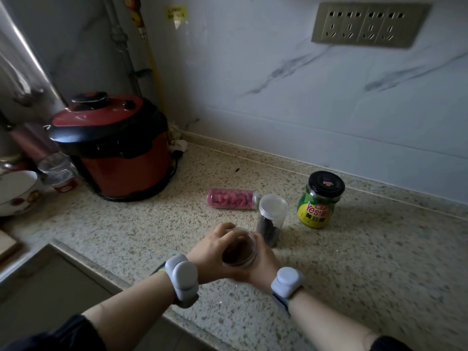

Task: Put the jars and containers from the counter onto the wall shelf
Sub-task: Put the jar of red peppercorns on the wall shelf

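A clear round jar with dark contents (pixel 239 249) stands near the counter's front edge, gripped from both sides by my left hand (pixel 210 252) and my right hand (pixel 264 262). Just behind it stands a clear tall container with a pale lid (pixel 271 219) holding dark pieces. A clear tube of pink pieces (pixel 231 198) lies on its side further back. A green-and-yellow labelled jar with a black lid (pixel 320 200) stands upright to the right. No wall shelf is in view.
A red and black pressure cooker (pixel 111 145) stands at the back left of the speckled counter (pixel 354 262). Bowls and a small cup (pixel 15 191) crowd the far left. A socket panel (pixel 367 24) is on the marble wall. A sink edge (pixel 63 252) lies front left.
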Motion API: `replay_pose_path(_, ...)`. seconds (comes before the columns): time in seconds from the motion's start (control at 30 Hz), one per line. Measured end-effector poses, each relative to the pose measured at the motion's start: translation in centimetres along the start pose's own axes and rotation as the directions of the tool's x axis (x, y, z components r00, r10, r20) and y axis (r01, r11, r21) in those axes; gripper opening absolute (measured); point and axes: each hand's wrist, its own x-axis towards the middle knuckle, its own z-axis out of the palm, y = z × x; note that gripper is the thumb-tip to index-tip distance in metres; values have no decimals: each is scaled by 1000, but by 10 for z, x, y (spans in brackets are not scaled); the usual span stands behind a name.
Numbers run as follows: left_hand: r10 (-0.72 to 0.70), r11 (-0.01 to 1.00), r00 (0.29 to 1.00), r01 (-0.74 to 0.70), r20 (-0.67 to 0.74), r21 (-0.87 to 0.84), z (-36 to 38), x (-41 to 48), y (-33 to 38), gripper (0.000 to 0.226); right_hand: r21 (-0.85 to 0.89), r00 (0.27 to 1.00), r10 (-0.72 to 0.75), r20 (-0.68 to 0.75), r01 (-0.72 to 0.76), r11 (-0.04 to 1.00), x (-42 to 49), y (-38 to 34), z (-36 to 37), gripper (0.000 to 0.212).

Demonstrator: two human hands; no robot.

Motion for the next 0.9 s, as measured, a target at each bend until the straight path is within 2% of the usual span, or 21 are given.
replay_pose_path(0.1,33,999,999,-33,3,-3,-1,-2,-2,75,-1,1000,-6,26,6,1000,1,0,0,78)
replay_pose_path(0.17,-34,999,991,30,-130,-31,5,-4,5,71,-53,997,-6,77,10,999,3,-2,0,79)
replay_pose_path(0.23,-164,986,956,152,-245,-67,12,-3,13,72,-76,996,-16,84,22,997,4,-4,1,76)
replay_pose_path(0.33,-237,971,942,229,-236,-63,13,1,18,81,21,999,-29,-25,30,999,6,-14,3,54)
replay_pose_path(0.4,-174,985,961,173,-213,-25,3,2,16,78,52,998,-55,-13,56,997,7,-19,-1,55)
replay_pose_path(0.43,-97,995,979,98,-180,1,-5,3,14,73,44,998,-55,37,54,998,9,-22,-5,60)
replay_pose_path(0.5,114,991,993,-114,1,77,-24,4,8,62,-13,983,-56,177,59,998,11,-24,-15,73)
replay_pose_path(0.57,264,942,933,-304,246,143,-44,8,-1,58,-14,953,-39,301,45,999,13,-20,-21,84)
replay_pose_path(0.6,267,932,895,-334,356,140,-52,10,-4,59,-8,944,-23,330,27,1000,12,-19,-21,86)
replay_pose_path(0.67,195,955,851,-278,488,104,-62,15,-8,62,16,948,9,318,-14,1000,13,-19,-18,90)
replay_pose_path(0.7,173,964,847,-251,503,91,-65,17,-9,61,36,955,25,296,-37,999,14,-19,-16,90)
replay_pose_path(0.8,129,966,884,-215,450,145,-75,21,-9,49,107,970,58,236,-86,991,18,-14,-19,89)
replay_pose_path(0.9,65,989,907,-115,416,97,-78,24,-9,53,92,966,76,247,-102,991,20,-10,-23,114)
